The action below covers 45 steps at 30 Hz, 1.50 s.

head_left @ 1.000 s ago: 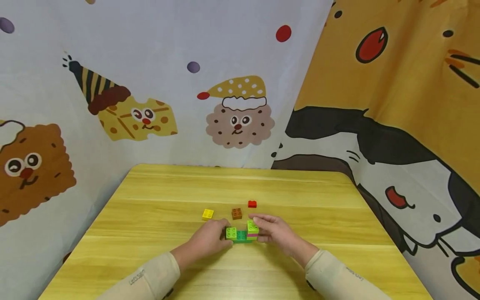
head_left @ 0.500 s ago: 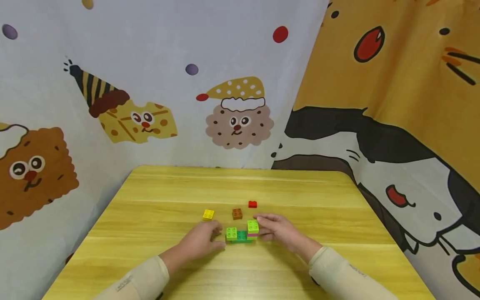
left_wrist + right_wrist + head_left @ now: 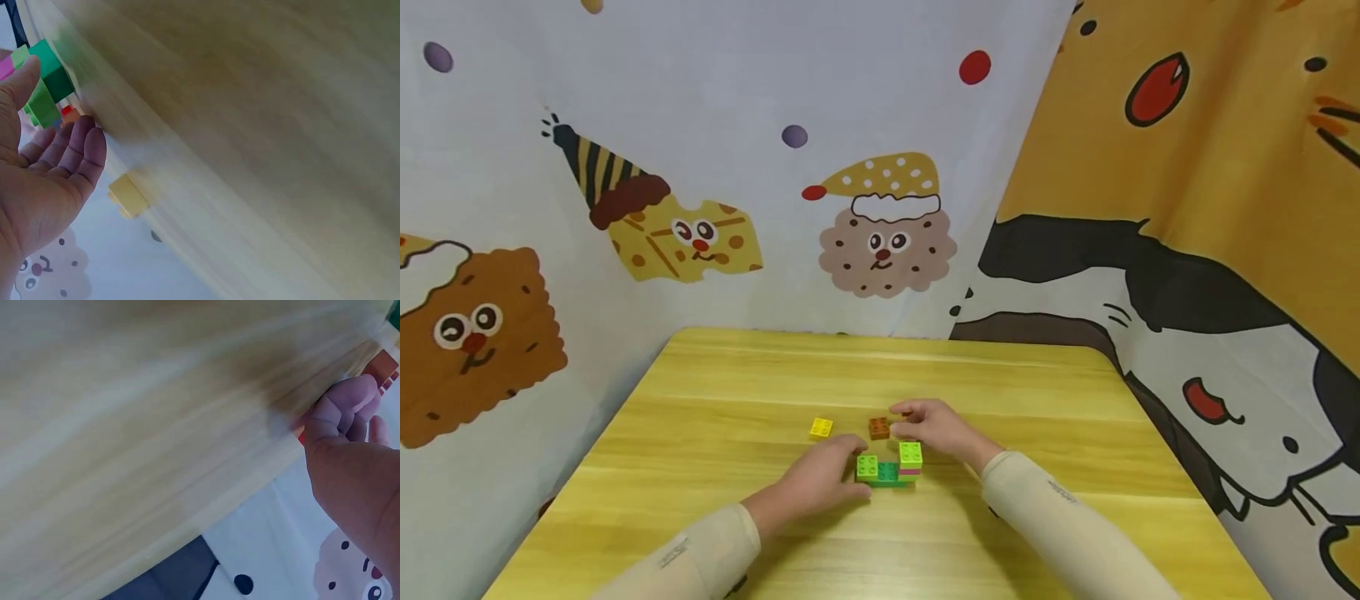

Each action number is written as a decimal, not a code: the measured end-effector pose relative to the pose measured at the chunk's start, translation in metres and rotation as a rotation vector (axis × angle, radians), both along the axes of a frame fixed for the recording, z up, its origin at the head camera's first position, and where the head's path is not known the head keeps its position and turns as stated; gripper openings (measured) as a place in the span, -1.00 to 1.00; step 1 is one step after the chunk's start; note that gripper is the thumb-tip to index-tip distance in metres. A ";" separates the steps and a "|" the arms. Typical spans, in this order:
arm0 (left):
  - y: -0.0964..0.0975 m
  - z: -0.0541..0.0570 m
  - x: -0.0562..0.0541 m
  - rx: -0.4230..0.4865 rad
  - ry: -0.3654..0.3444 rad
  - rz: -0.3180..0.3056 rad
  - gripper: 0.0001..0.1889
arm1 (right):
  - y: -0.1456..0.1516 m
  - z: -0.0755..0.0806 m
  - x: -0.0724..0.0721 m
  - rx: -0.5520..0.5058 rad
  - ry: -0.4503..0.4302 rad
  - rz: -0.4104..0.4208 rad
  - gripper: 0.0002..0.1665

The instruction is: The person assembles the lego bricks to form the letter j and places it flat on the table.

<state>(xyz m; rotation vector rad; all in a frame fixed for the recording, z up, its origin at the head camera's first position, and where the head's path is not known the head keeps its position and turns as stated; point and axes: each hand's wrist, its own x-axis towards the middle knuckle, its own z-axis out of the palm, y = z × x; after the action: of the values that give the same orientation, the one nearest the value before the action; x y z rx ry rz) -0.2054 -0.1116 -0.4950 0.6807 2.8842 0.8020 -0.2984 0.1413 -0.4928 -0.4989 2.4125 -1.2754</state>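
Brick build (image 3: pixel 888 474): the landmark; a dark green base (image 3: pixel 887 470) with bare studs in its middle, a lime brick (image 3: pixel 867 466) on its left end, and on its right end a pink layer (image 3: pixel 909 472) under a lime top brick (image 3: pixel 910 453). It sits level on the worktop (image 3: pixel 760 375).
Left hand (image 3: pixel 822 472): at the left end of the brick build, thumb on the near side and fingers on the far side.
Left grip: apart, with a gap between thumb and slightly bent fingers; whether a fingertip touches the brick build I cannot tell.
Red brick (image 3: pixel 302 438): beyond the brick build, toward its right end, mostly hidden by the right hand (image 3: pixel 936 427).
Right hand: beyond the brick build's right end, lowered at the red brick, with the fingers bent.
Right grip: the fingers cover most of the red brick, so whether they are clamped on it or only around it I cannot tell.
Brown brick (image 3: pixel 878 429): just beyond the middle of the brick build, studs up, close to the right hand's thumb.
Yellow brick (image 3: pixel 822 427): beyond the brick build and to its left, studs up, past the left hand.
Printed cloth (image 3: pixel 722 92): well beyond the brick build, behind the worktop's far edge, with cartoon snacks and animals.
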 end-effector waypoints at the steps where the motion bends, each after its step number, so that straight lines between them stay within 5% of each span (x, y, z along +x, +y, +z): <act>1: 0.001 0.000 -0.001 -0.005 0.005 -0.007 -0.28 | -0.002 0.000 -0.002 0.022 0.026 0.010 -0.40; 8: 0.006 -0.002 -0.004 0.000 0.002 -0.024 -0.30 | -0.016 -0.005 -0.015 0.085 0.075 0.068 -0.32; 15: 0.010 -0.007 -0.007 -0.007 -0.008 -0.012 -0.31 | -0.018 -0.011 -0.016 0.164 0.200 0.056 -0.46; 20: 0.015 -0.008 -0.009 0.019 -0.021 -0.018 -0.36 | 0.011 -0.004 -0.003 0.211 0.228 -0.060 -0.53; 24: 0.014 -0.008 -0.009 0.059 -0.038 -0.013 -0.39 | 0.038 0.014 0.014 0.126 0.164 -0.126 -0.52; 33: 0.010 -0.009 -0.009 0.076 -0.056 0.000 -0.42 | 0.044 0.046 0.058 0.068 0.212 0.073 -0.53; 45: 0.008 -0.007 -0.005 0.106 -0.043 -0.018 -0.48 | 0.031 0.044 0.068 0.076 0.293 0.115 -0.47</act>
<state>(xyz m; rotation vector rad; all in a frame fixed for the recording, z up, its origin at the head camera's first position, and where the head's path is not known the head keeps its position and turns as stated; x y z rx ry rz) -0.2101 -0.1032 -0.5023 0.6897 2.8099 0.9611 -0.2308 0.1726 -0.4490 -0.8408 2.6114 -1.1238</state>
